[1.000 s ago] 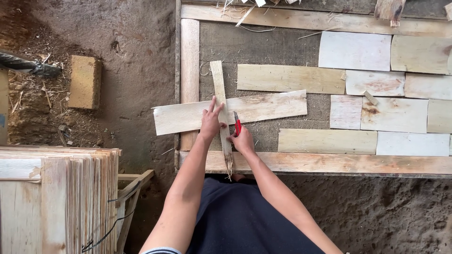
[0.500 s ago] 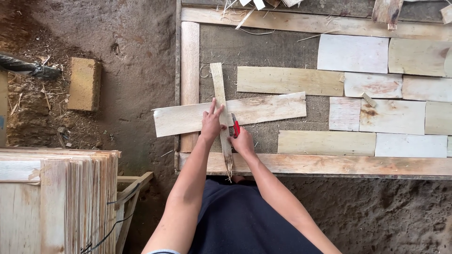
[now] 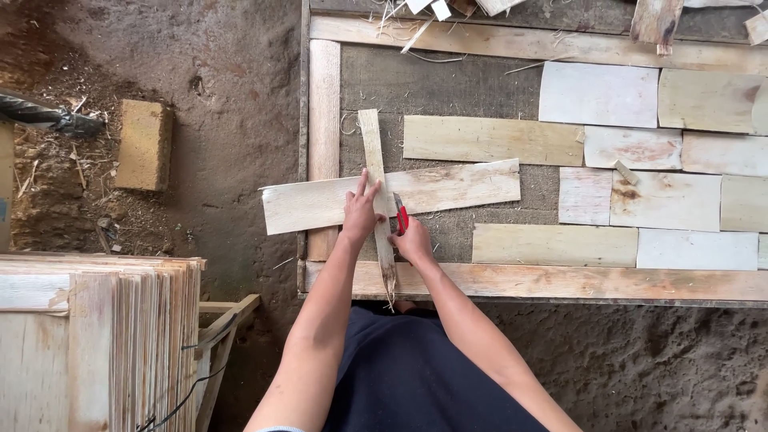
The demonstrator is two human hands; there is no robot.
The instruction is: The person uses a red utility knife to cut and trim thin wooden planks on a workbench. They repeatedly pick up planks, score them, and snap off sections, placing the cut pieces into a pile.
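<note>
My left hand (image 3: 360, 214) lay flat w/ fingers spread, pressing a narrow wood strip (image 3: 377, 192) down across a wide veneer sheet (image 3: 448, 189); no clenched grip there, just palm pressure. The strip ran lengthwise away from me & served as a straightedge, I'd judge. My right hand (image 3: 414, 240) had a closed grip on a red utility knife (image 3: 401, 216), blade end right beside the strip's right edge, approx. mid-sheet. The sheet sat crosswise on the desk (image 3: 560, 282), left end overhanging the frame rail (image 3: 324, 120) toward the dirt floor (image 3: 232, 104). Other veneer pieces (image 3: 608, 196) were laid out to the right; a veneer stack (image 3: 104, 336) stood at lower left.

Step in hand, as I read it: trimming the sheet along the strip. Next move called for firm hold on the strip so it wouldn't skid, & the blade drawn toward me tight against the edge, fingers kept clear.
</note>
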